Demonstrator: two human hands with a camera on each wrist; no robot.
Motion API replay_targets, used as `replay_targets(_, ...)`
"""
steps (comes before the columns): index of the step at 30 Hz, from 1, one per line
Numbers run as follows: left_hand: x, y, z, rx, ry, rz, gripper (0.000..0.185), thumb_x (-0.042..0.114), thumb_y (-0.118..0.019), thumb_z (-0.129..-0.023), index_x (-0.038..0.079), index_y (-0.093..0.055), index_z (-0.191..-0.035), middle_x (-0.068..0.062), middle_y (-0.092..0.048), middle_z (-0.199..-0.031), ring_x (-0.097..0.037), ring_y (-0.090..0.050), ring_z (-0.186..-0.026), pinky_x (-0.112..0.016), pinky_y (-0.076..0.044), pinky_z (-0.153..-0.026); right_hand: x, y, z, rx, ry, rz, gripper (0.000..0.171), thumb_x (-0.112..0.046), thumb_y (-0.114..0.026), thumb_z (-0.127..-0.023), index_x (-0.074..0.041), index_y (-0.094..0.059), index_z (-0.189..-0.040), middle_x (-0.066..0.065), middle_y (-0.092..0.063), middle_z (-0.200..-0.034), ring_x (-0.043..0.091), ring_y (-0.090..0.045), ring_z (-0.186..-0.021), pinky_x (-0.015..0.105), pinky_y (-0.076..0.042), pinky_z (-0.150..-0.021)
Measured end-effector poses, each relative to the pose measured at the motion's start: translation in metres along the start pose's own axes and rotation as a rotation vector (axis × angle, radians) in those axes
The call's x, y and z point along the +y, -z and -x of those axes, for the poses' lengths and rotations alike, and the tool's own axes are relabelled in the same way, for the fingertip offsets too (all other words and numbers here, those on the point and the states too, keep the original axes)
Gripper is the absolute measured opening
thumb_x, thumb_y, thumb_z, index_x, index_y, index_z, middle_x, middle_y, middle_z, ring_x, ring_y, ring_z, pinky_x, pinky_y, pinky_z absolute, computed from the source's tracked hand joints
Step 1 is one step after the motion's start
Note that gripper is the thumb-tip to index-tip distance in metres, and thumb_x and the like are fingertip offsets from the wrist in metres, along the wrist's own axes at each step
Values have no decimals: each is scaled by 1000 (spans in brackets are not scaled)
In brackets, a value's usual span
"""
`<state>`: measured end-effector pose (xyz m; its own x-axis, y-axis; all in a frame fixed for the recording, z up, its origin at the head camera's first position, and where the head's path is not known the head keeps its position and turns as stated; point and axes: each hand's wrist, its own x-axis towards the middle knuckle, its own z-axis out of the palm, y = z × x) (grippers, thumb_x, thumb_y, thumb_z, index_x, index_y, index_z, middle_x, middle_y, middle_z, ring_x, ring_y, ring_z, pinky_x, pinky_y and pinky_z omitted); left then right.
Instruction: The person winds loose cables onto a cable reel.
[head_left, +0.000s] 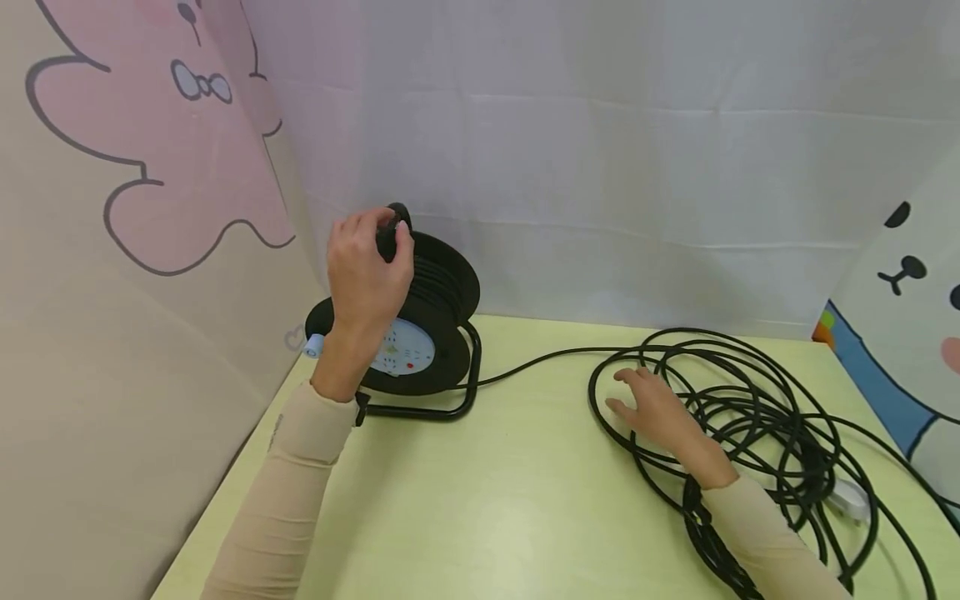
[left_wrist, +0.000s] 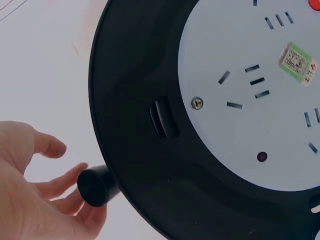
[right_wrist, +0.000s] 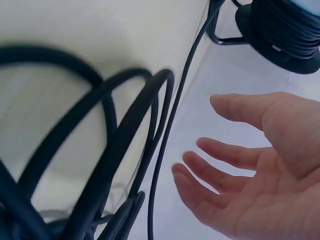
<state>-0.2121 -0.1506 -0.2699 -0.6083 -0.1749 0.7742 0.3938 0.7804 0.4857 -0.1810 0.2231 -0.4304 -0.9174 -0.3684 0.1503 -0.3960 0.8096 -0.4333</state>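
Note:
A black cable reel (head_left: pixel 444 287) with a pale blue socket face (head_left: pixel 408 350) stands upright in its tube frame (head_left: pixel 471 371) at the table's back left. My left hand (head_left: pixel 366 275) reaches over the top and curls round the reel's black crank knob (head_left: pixel 396 215). The left wrist view has that knob (left_wrist: pixel 97 186) lying against my fingers (left_wrist: pixel 60 185), beside the reel's rim (left_wrist: pixel 130 100). My right hand (head_left: pixel 656 412) lies open, palm down, on a loose heap of black cable (head_left: pixel 757 392). In the right wrist view its fingers (right_wrist: pixel 220 155) are spread next to the cable loops (right_wrist: pixel 115 145).
One strand of cable (head_left: pixel 540 360) runs across the yellow-green table (head_left: pixel 480 500) from reel to heap. A white plug (head_left: pixel 851 497) lies in the heap at the right. White cloth hangs behind; cartoon panels close off the left and right sides.

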Motion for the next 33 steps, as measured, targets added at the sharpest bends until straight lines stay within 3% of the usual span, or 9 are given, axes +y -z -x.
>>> replay_targets(8, -6, 5, -4, -60, 124, -22, 33, 18, -62, -101, -9, -67, -120, -25, -67, -119, -40, -57, -109, -52, -52, -91, 19, 0, -16, 71, 20, 142, 51, -10, -74, -94, 16, -51, -132, 40, -53, -123, 57, -54, -111, 67, -46, -95)
replay_targets(17, -16, 6, -15, -157, 230, -50, 38, 22, -59, -103, -12, -66, -121, -28, -67, -114, -42, -62, -108, -53, -52, -94, 48, 6, -27, 134, 4, 248, 51, -5, -75, -92, 16, -50, -130, 41, -50, -123, 60, -50, -111, 68, -46, -91)
replay_targets(25, -22, 7, -27, -313, 344, -2, 39, 24, -52, -106, -10, -69, -115, -27, -69, -112, -40, -63, -106, -51, -52, -91, 67, 9, -29, 68, -74, 281, 56, -10, -73, -93, 16, -46, -135, 44, -47, -127, 64, -46, -115, 73, -41, -93)
replay_targets(28, -21, 8, -31, -378, 379, 32, 41, 24, -49, -107, -10, -67, -120, -26, -69, -108, -36, -67, -97, -41, -56, -84, 69, 11, -29, 68, -80, 289, 54, -9, -72, -93, 15, -47, -136, 44, -48, -127, 66, -45, -116, 74, -39, -95)
replay_targets(33, -21, 9, -35, -483, 468, 169, 41, 26, -47, -109, -11, -64, -120, -24, -68, -101, -17, -68, -65, -21, -55, -64, 76, 15, -30, 36, -107, 313, 51, -7, -68, -95, 14, -49, -137, 43, -50, -127, 66, -44, -118, 75, -37, -99)
